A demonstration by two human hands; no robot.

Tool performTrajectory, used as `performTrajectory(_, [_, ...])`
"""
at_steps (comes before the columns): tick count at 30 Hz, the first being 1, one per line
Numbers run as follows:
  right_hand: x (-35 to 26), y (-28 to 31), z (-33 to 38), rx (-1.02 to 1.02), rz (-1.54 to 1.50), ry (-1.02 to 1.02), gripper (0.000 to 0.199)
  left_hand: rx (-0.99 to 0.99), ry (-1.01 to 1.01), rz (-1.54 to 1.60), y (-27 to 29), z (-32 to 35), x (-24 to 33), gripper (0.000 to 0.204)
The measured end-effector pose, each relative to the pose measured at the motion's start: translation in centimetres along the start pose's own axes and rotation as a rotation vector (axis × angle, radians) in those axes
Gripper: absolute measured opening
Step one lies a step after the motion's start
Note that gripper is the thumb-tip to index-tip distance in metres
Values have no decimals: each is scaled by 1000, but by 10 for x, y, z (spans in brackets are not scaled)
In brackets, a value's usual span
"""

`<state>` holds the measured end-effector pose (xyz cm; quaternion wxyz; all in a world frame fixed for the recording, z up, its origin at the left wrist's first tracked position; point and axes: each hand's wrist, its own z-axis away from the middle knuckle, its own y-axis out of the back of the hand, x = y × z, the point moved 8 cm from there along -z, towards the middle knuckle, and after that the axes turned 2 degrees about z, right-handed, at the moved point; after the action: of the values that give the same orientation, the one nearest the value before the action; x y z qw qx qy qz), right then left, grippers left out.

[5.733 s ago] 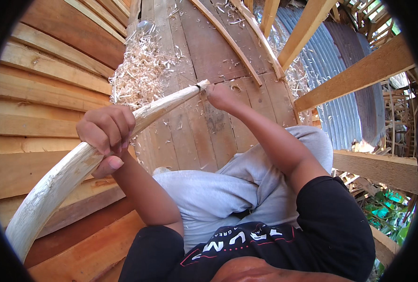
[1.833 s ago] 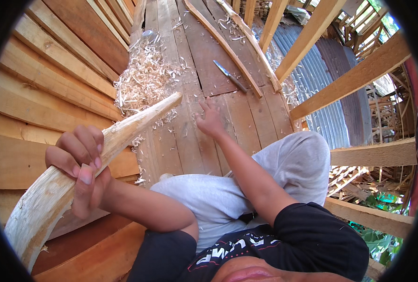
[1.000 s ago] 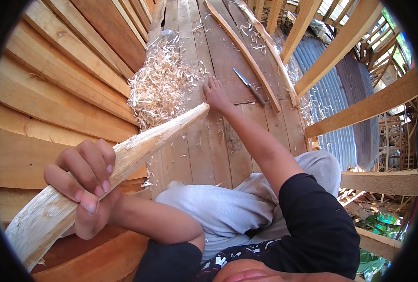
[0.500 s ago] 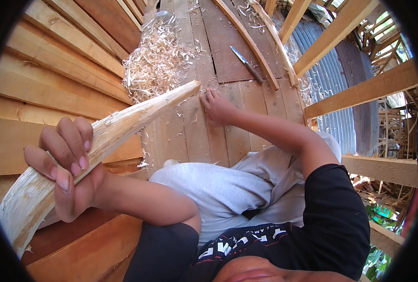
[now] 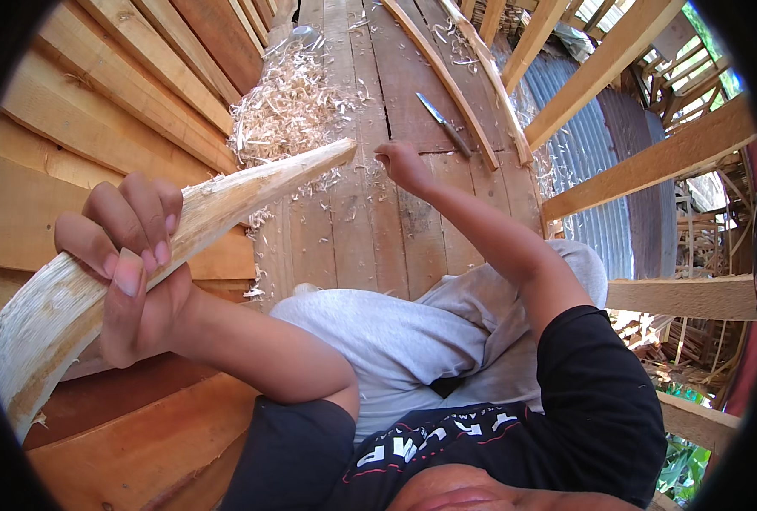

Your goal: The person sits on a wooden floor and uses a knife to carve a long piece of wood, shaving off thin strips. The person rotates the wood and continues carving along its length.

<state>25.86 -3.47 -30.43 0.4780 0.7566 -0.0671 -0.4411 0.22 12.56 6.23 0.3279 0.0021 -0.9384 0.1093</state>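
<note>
My left hand (image 5: 131, 247) is wrapped round a long, curved piece of pale wood (image 5: 251, 192) with a rough, whittled surface. The wood runs from the lower left up to a narrower end near the middle of the view. Just to the right of that end is my right hand (image 5: 407, 169), apart from the wood. Its fingers are drawn together, and whatever may be between them is too small to make out. Beyond it, a knife (image 5: 443, 124) with a dark handle lies on the plank floor.
Pale shavings (image 5: 289, 106) are heaped against the plank wall (image 5: 114, 145) on the left. Two long wooden strips, one brown (image 5: 447, 81) and one pale (image 5: 502, 98), lie at the far right. Beyond the timber rails (image 5: 651, 162) is corrugated metal sheeting (image 5: 579, 128).
My right hand has lifted slightly from the floor, and its spread fingers have closed together. My left hand keeps its hold on the wood; the view has shifted a little.
</note>
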Motion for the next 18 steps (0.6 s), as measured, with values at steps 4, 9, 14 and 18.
performTrajectory(4, [-7,-11,-16,-52,209,26,46,-10,4,16,1,-1,0,19])
performTrajectory(9, [-1,-32,12,-26,532,116,67,16,9,61,0,-1,-6,20])
performTrajectory(14, [-22,-38,32,-98,260,105,45,44,7,30,4,2,0,20])
performTrajectory(18, [-24,-61,52,-120,333,-68,23,58,-9,48,4,3,4,20])
